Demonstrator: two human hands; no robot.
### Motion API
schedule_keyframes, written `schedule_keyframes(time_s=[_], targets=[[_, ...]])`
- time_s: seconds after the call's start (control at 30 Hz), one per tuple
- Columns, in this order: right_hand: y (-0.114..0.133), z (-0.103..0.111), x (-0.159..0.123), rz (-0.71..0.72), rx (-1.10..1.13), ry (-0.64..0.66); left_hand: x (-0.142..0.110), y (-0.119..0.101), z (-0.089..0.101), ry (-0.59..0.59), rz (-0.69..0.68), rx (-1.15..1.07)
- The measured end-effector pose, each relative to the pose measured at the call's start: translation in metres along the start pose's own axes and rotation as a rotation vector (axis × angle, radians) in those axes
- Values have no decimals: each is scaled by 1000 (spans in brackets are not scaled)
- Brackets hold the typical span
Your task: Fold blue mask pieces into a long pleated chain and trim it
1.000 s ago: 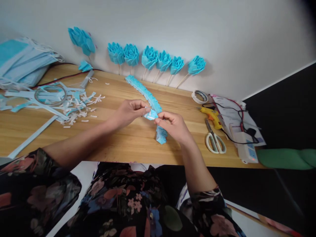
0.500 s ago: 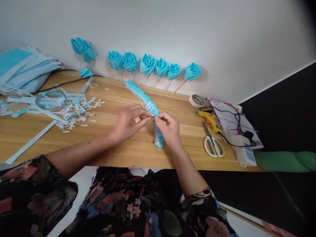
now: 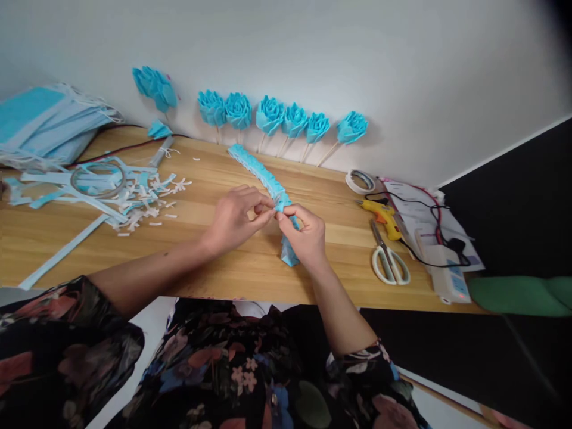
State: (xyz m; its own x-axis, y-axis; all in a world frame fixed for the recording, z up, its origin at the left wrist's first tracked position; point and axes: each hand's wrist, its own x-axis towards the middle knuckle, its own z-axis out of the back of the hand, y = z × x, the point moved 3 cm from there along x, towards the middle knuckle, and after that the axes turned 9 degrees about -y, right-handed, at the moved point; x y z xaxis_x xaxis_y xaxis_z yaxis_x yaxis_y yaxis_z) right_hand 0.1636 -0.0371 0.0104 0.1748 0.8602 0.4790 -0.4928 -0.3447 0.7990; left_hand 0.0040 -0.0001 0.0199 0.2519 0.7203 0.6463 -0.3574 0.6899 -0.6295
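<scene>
Hands (image 3: pixel 233 217) (image 3: pixel 307 235) drawn closer together, pinching a blue piece (image 3: pixel 280 204) over wooden tabletop (image 3: pixel 245 271), blue flowers (image 3: pixel 270 117) along pale wall (image 3: pixel 277 47)

Pleated blue strip (image 3: pixel 255 169), curved, slantwise on wooden table (image 3: pixel 243 271), small blue piece (image 3: pixel 280 204) over it, apparently folded

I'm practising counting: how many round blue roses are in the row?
6, left to right: first rose and second rose paired; third rose, fourth rose, fifth rose grouped; sixth rose apart at the right end. None seem hidden. The looser blue bunch further left isn't counted.
</scene>
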Motion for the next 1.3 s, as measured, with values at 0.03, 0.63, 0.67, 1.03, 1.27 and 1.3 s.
schedule_keyframes(time_s=[0.03,0.63,0.67,1.03,1.27,1.3], targets=[[0,0,0,17,-20,-2,0,0,0,-1,-5,0],[-5,0,-1,9,-64,2,0,0,-2,31,15,-29],[-4,0,-1,9,-60,3,0,0,-2,34,21,-36],[-3,-1,-1,-29,-39,28,0,4,-2,30,120,-59],[-16,1,3,-200,117,9,17,18,17,-70,414,-205],[-19,1,3,-226,155,1,21,21,27,-104,424,-191]])
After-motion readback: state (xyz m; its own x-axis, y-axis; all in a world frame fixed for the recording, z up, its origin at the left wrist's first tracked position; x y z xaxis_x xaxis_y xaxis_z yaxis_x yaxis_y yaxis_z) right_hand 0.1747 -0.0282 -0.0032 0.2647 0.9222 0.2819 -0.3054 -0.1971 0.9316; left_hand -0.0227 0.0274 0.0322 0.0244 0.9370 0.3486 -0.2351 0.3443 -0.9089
